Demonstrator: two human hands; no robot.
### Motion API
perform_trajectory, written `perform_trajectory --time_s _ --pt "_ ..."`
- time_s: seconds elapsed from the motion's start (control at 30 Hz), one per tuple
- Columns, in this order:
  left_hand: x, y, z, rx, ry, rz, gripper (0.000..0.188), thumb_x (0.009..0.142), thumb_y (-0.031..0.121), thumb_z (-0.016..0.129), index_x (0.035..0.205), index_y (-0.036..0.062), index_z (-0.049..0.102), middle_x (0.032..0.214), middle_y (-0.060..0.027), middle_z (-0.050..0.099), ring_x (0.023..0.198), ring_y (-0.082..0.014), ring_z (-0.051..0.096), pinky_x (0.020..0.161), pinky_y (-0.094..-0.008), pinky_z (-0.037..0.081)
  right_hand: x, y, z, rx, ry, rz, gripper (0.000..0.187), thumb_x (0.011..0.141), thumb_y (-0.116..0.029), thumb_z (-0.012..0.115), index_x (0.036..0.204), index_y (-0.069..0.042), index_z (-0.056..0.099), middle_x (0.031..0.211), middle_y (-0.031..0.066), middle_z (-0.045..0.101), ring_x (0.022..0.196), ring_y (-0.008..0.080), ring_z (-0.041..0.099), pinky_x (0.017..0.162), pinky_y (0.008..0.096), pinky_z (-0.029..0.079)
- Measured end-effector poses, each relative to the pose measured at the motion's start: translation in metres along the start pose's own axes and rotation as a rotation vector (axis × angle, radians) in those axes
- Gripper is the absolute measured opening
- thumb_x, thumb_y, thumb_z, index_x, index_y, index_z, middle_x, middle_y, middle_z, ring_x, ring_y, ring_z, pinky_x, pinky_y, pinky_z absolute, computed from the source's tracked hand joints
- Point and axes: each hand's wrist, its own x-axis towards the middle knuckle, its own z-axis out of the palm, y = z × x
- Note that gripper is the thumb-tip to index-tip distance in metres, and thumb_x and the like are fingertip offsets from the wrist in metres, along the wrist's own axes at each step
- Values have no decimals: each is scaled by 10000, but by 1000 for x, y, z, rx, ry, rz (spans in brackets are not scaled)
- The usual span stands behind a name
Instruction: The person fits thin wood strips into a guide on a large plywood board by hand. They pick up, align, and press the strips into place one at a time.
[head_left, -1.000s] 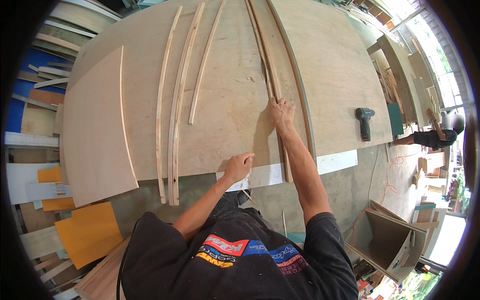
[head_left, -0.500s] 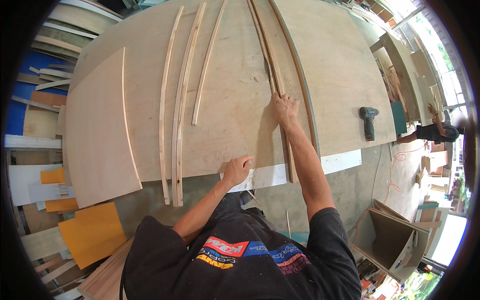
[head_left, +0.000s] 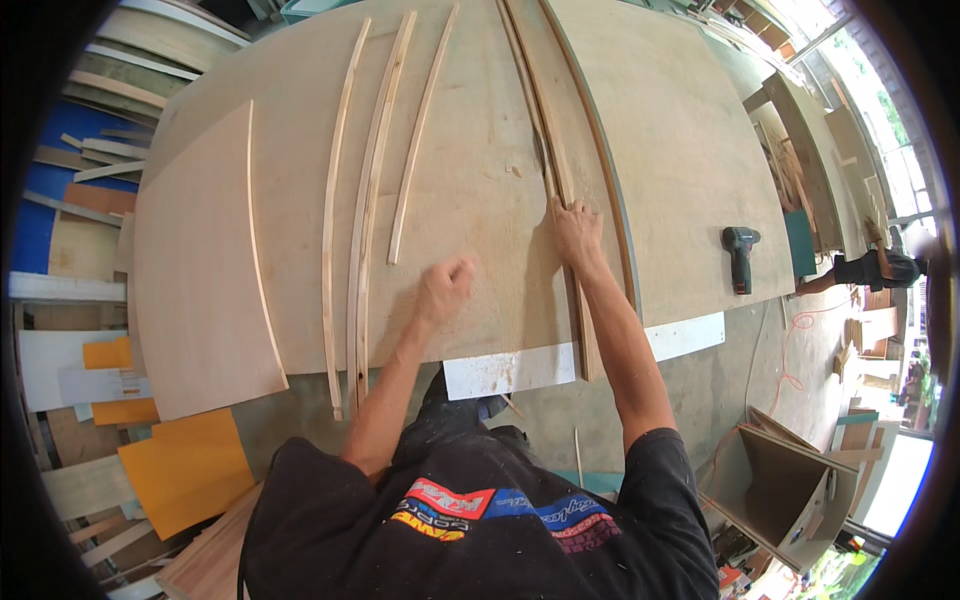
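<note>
Gripping a long wooden strip (head_left: 548, 130) with the right hand (head_left: 579, 235), with fingers bent close over it partway along. Lying lengthwise on the worktop (head_left: 690, 180), overhanging the near edge. Hovering the left hand (head_left: 446, 290) above the worktop with fingers curled, apparently around nothing, too blurred to tell how tightly. Probably light, springy along its length, dry, perhaps splintery; best held by both long edges near mid-length.
</note>
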Motion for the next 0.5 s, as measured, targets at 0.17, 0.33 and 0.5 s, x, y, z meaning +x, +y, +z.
perform_trajectory --time_s 0.17,0.33,0.5 --pt "150 53 -62 77 262 185 364 974 332 546 945 18 728 658 -44 630 622 -142 606 595 -335 489 -10 2 6 44 69 -4 378 974 -137 538 1348 -138 591 1169 191 635 1118 345 640 944 483 507" --pt "306 109 -61 171 263 225 274 914 256 581 987 53 750 905 -131 748 851 -272 722 783 -418 555 -15 2 25 193 141 17 277 968 -132 550 1220 -109 663 1131 190 641 1041 343 667 872 446 548" --pt "414 159 -16 379 50 82 294 880 197 606 1078 12 721 1084 -192 732 1049 -342 706 912 -443 560 -24 11 31 358 148 43 262 950 -130 585 1191 -115 686 1156 185 638 1026 346 666 869 444 559"
